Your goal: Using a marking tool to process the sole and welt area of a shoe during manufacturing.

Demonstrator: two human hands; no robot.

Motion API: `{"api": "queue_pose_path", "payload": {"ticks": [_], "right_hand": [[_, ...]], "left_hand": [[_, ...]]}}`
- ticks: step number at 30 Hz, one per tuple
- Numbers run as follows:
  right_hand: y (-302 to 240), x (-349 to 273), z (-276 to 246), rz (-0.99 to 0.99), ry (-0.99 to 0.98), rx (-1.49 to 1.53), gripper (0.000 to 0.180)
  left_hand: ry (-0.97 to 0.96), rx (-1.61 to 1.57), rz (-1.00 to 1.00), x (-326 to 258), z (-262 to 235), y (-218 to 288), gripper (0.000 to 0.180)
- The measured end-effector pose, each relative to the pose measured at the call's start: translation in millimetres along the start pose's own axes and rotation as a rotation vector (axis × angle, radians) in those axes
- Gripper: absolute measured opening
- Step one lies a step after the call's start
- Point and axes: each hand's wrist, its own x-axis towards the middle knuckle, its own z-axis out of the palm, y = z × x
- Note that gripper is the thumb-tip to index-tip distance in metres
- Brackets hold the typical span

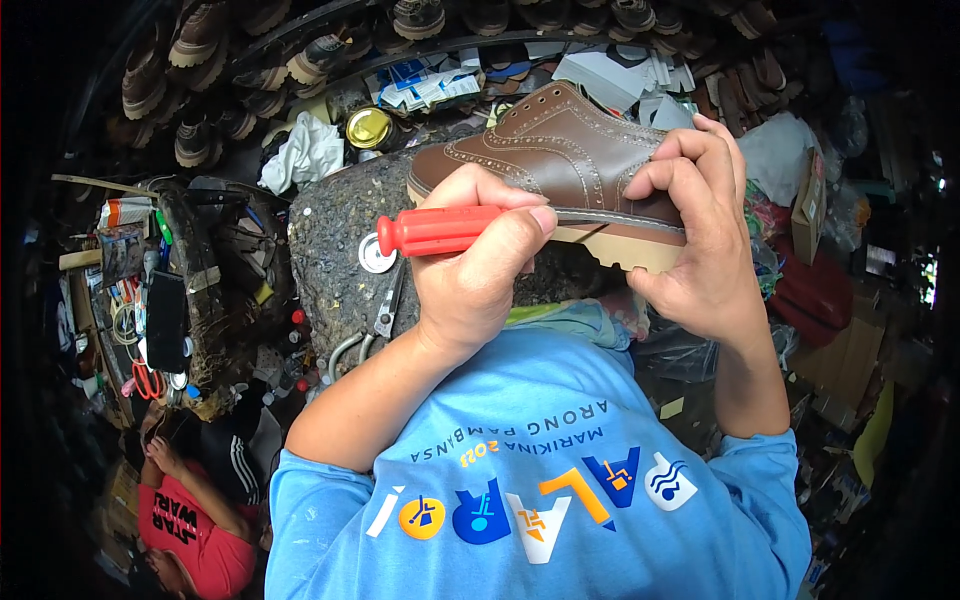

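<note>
I have a brown leather brogue (580,150) in front of me, upright, toe to my left and heel to my right, its pale stitched welt and tan sole edge facing me. My right grip (705,250) is clenched on the brogue's heel end, the fingers curled over the leather and the thumb pressed beneath the sole. My left grip (475,270) is closed around a red screwdriver-style handle (440,230), just on my side of the brogue; its butt points left and my thumb lies along the end nearest the welt. I can't make out the tool's working end clearly.

The brogue's toe is over the rough grey bench (325,215); whether it touches down, I can't tell. Nearer me than the toe, a round white disc (376,254) lies on the bench, with metal pliers (385,318) just beside it. Left of the toe and a little farther off are a gold-coloured tin (368,128) and a crumpled white cloth (305,155). Rows of shoes (315,60) stand beyond the brogue. Well to its left and toward me sits a person in a red shirt (205,535).
</note>
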Motion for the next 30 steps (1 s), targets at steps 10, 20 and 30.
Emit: {"api": "queue_pose_path", "payload": {"ticks": [10, 20, 30], "right_hand": [[1.2, 0.0, -0.6, -0.005, 0.003, 0.014, 0.045], [1.2, 1.0, -0.9, -0.015, 0.003, 0.016, 0.046], [0.4, 1.3, -1.1, -0.019, 0.012, 0.015, 0.046]], "left_hand": [[-0.038, -0.069, -0.032, 0.9, -5.8, -0.3, 0.008], [-0.007, -0.025, -0.018, 0.0, -0.8, 0.9, 0.009], [-0.018, -0.044, -0.007, 0.3, -3.6, -1.9, 0.009]]}}
